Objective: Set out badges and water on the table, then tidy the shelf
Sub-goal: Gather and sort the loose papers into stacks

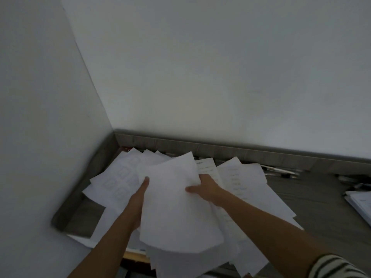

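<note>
Both hands grip a sheaf of papers (174, 205) above the shelf (313, 201).
From 5 o'clock a striped sleeve (337, 265) leads to the right hand (206, 187), whose thumb and curled fingers pinch the sheaf's right edge. The left hand (139, 195), reaching in from 7 o'clock, clamps the left edge, thumb on top. Loose sheets (112, 183) lie beneath, with pens (279, 171) at 2 o'clock.

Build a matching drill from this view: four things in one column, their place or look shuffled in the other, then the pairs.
1 top sheets
2 pens
3 sleeve
4 side stack

a striped
b on the shelf, far right
c in the grip of left hand and right hand
d along the back rim

Pairs: 1-c, 2-d, 3-a, 4-b
</note>
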The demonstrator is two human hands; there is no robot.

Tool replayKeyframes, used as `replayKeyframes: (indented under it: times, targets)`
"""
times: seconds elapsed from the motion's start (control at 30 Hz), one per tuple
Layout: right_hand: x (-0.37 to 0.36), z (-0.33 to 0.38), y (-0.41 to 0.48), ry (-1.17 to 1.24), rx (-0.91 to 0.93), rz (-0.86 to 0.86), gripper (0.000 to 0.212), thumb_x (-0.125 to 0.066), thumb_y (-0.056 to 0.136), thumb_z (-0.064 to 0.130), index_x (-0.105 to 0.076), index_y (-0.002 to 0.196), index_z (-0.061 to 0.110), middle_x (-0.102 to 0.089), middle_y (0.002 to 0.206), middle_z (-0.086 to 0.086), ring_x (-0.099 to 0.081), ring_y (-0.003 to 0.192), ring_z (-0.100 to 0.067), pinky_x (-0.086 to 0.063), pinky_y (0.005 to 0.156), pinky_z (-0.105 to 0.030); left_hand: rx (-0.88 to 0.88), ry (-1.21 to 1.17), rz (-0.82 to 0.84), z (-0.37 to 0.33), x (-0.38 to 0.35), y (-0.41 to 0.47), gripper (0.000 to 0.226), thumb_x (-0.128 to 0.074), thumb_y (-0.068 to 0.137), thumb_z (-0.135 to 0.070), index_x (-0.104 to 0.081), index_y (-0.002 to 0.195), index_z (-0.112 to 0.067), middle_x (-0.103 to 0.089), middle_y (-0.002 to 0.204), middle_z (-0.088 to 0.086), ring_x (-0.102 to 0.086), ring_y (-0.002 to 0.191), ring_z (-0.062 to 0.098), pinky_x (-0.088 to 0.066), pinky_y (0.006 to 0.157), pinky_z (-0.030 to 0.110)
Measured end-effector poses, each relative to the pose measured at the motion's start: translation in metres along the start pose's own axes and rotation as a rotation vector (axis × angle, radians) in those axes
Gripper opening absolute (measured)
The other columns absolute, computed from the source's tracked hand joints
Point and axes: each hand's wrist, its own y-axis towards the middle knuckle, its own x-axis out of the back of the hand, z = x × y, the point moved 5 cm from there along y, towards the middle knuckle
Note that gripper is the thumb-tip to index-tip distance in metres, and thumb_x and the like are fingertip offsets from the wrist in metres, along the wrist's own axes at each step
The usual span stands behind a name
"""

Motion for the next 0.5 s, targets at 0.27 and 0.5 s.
replayKeyframes:
  times: [0.27,0.5]
  targets:
    - [0.103,-0.043,-0.013,0.176,-0.282,-0.457,0.057,-0.068,0.089,0.028,-0.045,0.139,0.014,-0.053,0.131,-0.012,-0.055,0.108,-0.028,-0.051,0.083,-0.042,0.004,0.118,-0.109,0.027,0.017,0.015,0.027,-0.066,0.085,0.002,-0.062,0.112,0.005,-0.068,0.098,0.02,-0.066,0.086,0.037,-0.054,0.077,0.048]
    - [0.065,-0.045,-0.025,0.225,-0.383,-0.134,0.028,-0.065,0.091,0.029,-0.061,0.104,0.005,-0.063,0.082,-0.01,-0.056,0.061,-0.018,-0.044,0.052,-0.021,-0.002,-0.016,-0.137,0.026,0.019,0.02,0.03,-0.062,0.087,0.003,-0.057,0.117,0.005,-0.063,0.107,0.02,-0.061,0.083,0.033,-0.049,0.081,0.047]
